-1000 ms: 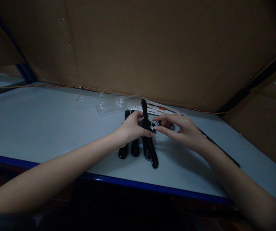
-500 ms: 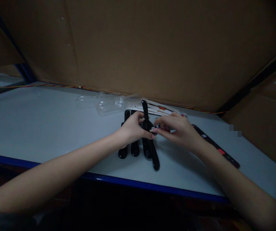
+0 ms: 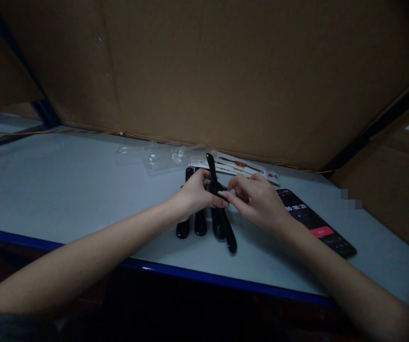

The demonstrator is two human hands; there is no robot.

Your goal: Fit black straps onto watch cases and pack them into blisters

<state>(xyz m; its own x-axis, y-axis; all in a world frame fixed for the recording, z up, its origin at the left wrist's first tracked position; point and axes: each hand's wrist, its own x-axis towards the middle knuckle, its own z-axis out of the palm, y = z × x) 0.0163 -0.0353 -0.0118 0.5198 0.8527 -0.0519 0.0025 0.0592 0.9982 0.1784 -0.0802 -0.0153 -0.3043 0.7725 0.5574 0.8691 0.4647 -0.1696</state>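
My left hand (image 3: pixel 204 192) is closed around the middle of a long, glossy black piece with rounded ends (image 3: pixel 230 237), which lies aslant, one end toward the back and the other toward me. My right hand (image 3: pixel 256 197) meets it from the right, its thumb and forefinger pinched at the piece's middle; anything small between those fingertips is hidden. Beneath and beside it are more black pieces of similar shape, a middle one (image 3: pixel 200 228) and a left one (image 3: pixel 182 230), partly covered by my left hand. What kind of thing they are I cannot tell.
Clear plastic blister shells (image 3: pixel 161 160) and printed cards (image 3: pixel 242 164) lie behind my hands. On the right a phone (image 3: pixel 324 231) shows a running timer, partly under my right forearm. Cardboard walls (image 3: pixel 226 85) enclose the grey table (image 3: pixel 83 190), which has a blue front edge.
My right thumb and forefinger have shifted slightly left, closer against the black piece. The piece's far end has tipped a little left. The phone's timer now shows more plainly as the view shifted.
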